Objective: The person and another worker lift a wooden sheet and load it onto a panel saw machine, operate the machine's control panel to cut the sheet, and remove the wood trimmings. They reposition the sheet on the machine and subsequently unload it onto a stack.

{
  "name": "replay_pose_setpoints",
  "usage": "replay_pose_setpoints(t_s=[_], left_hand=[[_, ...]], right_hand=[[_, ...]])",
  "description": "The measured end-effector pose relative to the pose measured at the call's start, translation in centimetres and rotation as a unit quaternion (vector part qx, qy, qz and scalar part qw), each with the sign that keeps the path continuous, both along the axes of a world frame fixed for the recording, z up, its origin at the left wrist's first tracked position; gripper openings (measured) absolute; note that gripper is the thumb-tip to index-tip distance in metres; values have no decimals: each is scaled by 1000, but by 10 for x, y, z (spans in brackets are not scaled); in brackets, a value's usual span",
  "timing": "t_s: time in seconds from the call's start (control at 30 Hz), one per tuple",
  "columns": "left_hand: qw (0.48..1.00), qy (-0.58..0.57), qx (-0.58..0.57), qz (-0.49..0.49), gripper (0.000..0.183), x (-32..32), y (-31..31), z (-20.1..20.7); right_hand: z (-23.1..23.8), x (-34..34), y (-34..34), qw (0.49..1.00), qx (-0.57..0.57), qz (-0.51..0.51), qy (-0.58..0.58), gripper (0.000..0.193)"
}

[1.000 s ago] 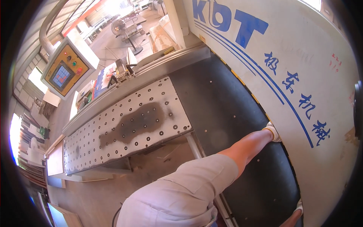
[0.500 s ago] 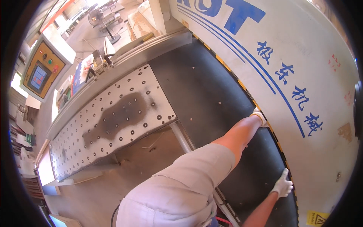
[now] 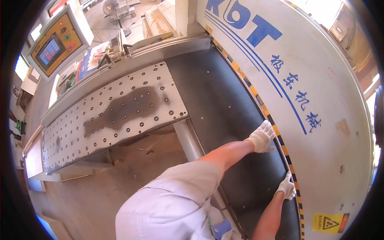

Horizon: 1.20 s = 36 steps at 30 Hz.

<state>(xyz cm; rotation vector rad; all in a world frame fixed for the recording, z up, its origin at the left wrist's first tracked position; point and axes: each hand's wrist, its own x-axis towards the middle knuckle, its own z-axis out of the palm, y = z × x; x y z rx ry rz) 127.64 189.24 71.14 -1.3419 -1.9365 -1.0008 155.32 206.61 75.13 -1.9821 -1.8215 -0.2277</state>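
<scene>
My left hand (image 3: 263, 137), in a white knitted glove, is stretched over the far part of the black machine bed (image 3: 200, 96). Its fingers are extended and apart, and the fingertips reach the yellow-and-black striped edge (image 3: 277, 136). Nearer to me, my right hand (image 3: 286, 188), gloved the same way, is at the same edge with its thumb side pointing away and the other fingers spread toward the strip. Neither hand shows anything in its grip. Whether the fingertips press on something in the slot under the striped edge, I cannot tell.
A large pale machine housing (image 3: 320, 160) rises on the right, with a yellow warning label (image 3: 329, 223). On the left stand a perforated metal table (image 3: 72, 138) and a control panel (image 3: 54, 48) with a screen. A metal rail (image 3: 168, 50) runs along the far side.
My left hand has come back a little from the striped edge, and its fingers now show. My right hand has shifted slightly left and away from me. The view has turned.
</scene>
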Motion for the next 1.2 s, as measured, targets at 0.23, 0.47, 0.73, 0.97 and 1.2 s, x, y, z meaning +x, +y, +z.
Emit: replay_pose_setpoints(t_s=[0.23, 0.47, 0.73, 0.97, 1.2], left_hand=[[993, -67, -23, -91, 84, 110, -140, -37], [984, -175, -23, 4, 72, 192, -381, -101], [909, -165, 14, 383, 62, 243, -621, -162], [897, -66, -19, 436, 65, 188, -746, -106], [884, 28, -72, 461, 77, 59, -850, -25]], right_hand=[[8, 9, -2, 999, -27, -14, -10, 106], [9, 0, 4, 1000, 8, -24, 5, 130], [20, 28, -15, 999, -48, 3, -24, 117], [22, 47, -35, 992, -90, 94, -8, 113], [-25, 72, -89, 972, -89, 183, -117, 121]])
